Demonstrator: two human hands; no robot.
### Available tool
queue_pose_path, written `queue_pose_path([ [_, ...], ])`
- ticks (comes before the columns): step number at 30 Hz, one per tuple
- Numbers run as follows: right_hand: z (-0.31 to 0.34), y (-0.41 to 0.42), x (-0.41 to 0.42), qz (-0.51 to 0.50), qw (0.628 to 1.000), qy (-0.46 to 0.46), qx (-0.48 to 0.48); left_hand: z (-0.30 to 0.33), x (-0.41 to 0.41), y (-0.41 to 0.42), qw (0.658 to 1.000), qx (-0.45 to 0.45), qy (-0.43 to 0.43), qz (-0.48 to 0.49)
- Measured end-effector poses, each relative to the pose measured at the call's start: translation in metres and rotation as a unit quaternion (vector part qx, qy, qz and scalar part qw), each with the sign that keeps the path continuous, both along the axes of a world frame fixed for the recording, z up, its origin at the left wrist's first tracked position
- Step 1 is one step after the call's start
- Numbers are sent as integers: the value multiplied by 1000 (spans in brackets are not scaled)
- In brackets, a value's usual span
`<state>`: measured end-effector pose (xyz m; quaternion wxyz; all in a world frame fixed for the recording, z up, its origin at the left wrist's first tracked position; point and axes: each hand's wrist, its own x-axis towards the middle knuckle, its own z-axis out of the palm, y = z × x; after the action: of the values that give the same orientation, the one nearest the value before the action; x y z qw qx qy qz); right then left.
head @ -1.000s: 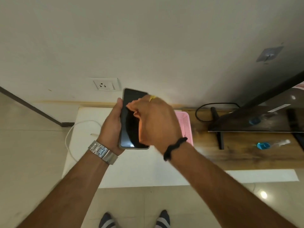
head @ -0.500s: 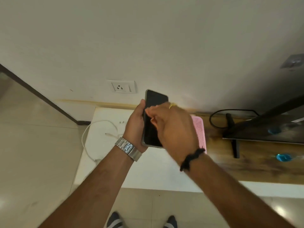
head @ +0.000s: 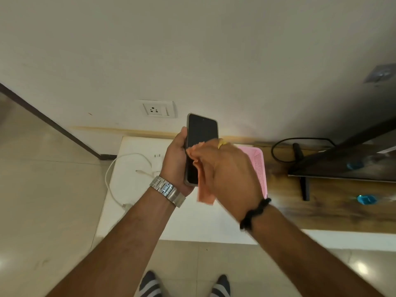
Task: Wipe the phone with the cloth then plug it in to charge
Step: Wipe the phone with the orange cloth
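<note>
My left hand [head: 174,159] grips a dark-screened phone [head: 201,133] upright by its left edge, above a low white table. My right hand [head: 227,174] is closed on an orange cloth [head: 204,189] and presses it against the lower half of the screen; a flap of cloth hangs below the hand. A white charging cable [head: 120,166] lies looped on the left part of the white table [head: 128,211], its plug end near the middle. A white wall socket [head: 157,109] sits on the wall just above and left of the phone.
A pink basket [head: 260,161] lies on the table behind my right hand. To the right a wooden shelf [head: 321,202] carries a black TV on a stand [head: 347,166], a black cord and a blue-capped bottle [head: 366,199]. Tiled floor surrounds the table.
The camera view has shifted so the hands sit more to the right. My right hand has slid down the screen, and the orange cloth now shows beneath it.
</note>
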<state>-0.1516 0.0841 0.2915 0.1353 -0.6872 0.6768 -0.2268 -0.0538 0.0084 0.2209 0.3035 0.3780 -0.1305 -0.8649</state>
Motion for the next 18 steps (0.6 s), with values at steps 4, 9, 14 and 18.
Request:
queue_pose_path([
  [4, 0, -3, 5, -28, 999, 21, 17, 4, -5, -6, 1000, -12, -19, 15],
  [9, 7, 14, 1, 26, 999, -10, 41, 4, -6, -2, 1000, 10, -19, 13],
  [14, 6, 9, 6, -19, 999, -22, 16, 10, -10, -8, 999, -6, -35, 20],
  [18, 9, 17, 7, 17, 999, -29, 37, 6, -8, -3, 999, 10, -32, 13],
])
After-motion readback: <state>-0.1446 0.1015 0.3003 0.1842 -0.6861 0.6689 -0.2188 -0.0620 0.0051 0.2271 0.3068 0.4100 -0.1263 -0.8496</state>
